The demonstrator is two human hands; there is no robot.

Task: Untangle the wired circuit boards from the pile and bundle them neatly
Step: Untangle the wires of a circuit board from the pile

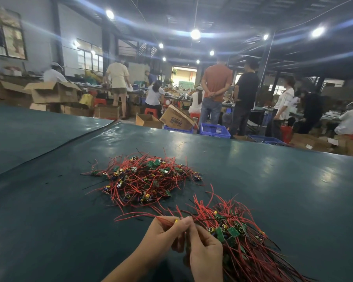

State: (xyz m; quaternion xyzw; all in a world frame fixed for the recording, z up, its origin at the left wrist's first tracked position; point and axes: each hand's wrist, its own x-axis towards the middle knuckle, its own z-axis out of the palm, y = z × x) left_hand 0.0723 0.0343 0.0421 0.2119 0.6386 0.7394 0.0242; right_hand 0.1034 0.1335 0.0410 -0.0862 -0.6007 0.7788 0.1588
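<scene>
Head view: both grips sit low centre, close together over the near tabletop [49, 220]. Left grip [163, 233] is curled, thumb and fingers pinching a few red wire ends plus a small yellow-capped part. Right grip [204, 249] is curled round the neck of the bundle [245, 247], which fans out to the right and toward the near side. Its red leads lie roughly parallel, with green boards clustered just beside the right grip. It reads as one more piece being fed into the bundle; can't tell which lead goes with which board. Progress, my estimate: around half. The bundle is sizeable, but the pile [145, 180] beyond the grips is a dense knot of red wire, green boards and yellow parts, stray leads sticking out all round. A few long leads run from the pile toward the bundle, so the two may be linked. No tie or band visible on the bundle, so I'd call the bundling unfinished. Room: bare tabletop left of the grips and right of the pile, enough to draw leads out sideways. Cover seam [55, 149] runs diagonally on the left, well apart from the pile. Far edge is well beyond the pile, with blue crates [214, 130] on the floor past it. Near edge is out of frame.
</scene>
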